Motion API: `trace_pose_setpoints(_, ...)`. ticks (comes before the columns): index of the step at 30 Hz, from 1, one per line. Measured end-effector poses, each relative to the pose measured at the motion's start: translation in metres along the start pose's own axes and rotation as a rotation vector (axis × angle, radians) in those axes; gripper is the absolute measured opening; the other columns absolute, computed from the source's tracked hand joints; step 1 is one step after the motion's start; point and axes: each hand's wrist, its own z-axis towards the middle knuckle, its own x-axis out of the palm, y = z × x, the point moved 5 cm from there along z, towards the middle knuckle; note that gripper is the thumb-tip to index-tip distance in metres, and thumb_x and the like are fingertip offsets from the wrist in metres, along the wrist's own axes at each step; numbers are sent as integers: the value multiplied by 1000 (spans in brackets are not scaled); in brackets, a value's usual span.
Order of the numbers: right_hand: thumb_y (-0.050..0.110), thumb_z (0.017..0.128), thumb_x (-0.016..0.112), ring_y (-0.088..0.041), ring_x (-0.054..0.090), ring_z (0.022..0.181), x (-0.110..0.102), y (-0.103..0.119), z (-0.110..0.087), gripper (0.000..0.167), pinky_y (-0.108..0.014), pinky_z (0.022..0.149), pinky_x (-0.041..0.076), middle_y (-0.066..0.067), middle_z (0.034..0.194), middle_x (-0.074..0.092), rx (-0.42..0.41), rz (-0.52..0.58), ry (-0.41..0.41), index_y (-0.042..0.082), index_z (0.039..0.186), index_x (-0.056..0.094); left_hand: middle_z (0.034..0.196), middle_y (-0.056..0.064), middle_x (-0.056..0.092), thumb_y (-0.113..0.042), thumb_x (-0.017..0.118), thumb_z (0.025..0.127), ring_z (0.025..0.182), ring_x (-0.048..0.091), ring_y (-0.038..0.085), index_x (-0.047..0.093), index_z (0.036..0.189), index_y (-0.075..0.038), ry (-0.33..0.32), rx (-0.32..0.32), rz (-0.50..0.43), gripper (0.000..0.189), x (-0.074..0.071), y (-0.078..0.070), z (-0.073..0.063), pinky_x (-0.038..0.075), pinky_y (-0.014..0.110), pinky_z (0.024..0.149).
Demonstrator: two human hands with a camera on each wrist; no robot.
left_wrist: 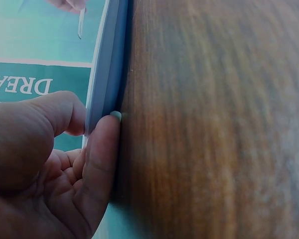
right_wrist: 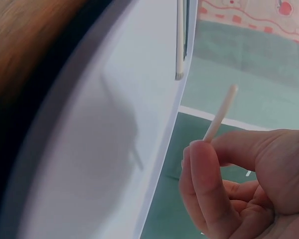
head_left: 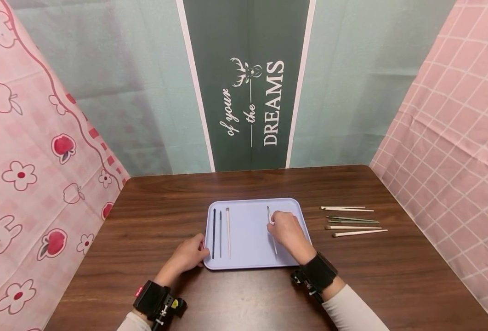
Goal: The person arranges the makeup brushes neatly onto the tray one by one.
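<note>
My right hand [head_left: 287, 230] pinches a thin pale-handled makeup brush [head_left: 275, 247] above the right part of a lavender tray [head_left: 248, 265]. Its small dark tip points toward the far rim. In the right wrist view, thumb and fingertips grip the brush's pale handle [right_wrist: 221, 112]. My left hand [head_left: 187, 253] holds the tray's near left corner, its thumb and a finger on either side of the rim [left_wrist: 105, 74]. Along the tray's left side lie a black brush [head_left: 214, 234], a dark grey-green brush [head_left: 221, 235] and a white-handled brush [head_left: 228, 233], roughly parallel.
Several more brushes lie sideways on the wooden table [head_left: 244, 299] right of the tray, including green-handled ones [head_left: 353, 220] and a cream-handled one [head_left: 361, 233]. Printed cloths hang along the left, back [head_left: 252, 156] and right [head_left: 446, 151] of the table.
</note>
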Motion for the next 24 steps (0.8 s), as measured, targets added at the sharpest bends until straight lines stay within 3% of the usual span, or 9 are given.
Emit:
trace_pose_setpoints(14, 12, 82, 72, -27, 62, 64, 8, 12, 0, 9, -41, 62, 52, -10, 75, 69, -7, 8, -4, 7, 77, 67, 70, 4, 53, -8, 65, 87, 56, 62, 12, 49, 84, -9, 0, 15, 0, 16, 1, 0, 0, 49, 28, 52)
trace_pose_setpoints(24, 13, 84, 73, -21, 51, 58, 13, 28, 3, 27, -37, 56, 46, -3, 62, 57, -16, 10, 13, 11, 65, 55, 68, 1, 54, -7, 63, 84, 54, 63, 10, 49, 83, -10, -26, 45, -1, 14, -1, -2, 0, 49, 27, 51)
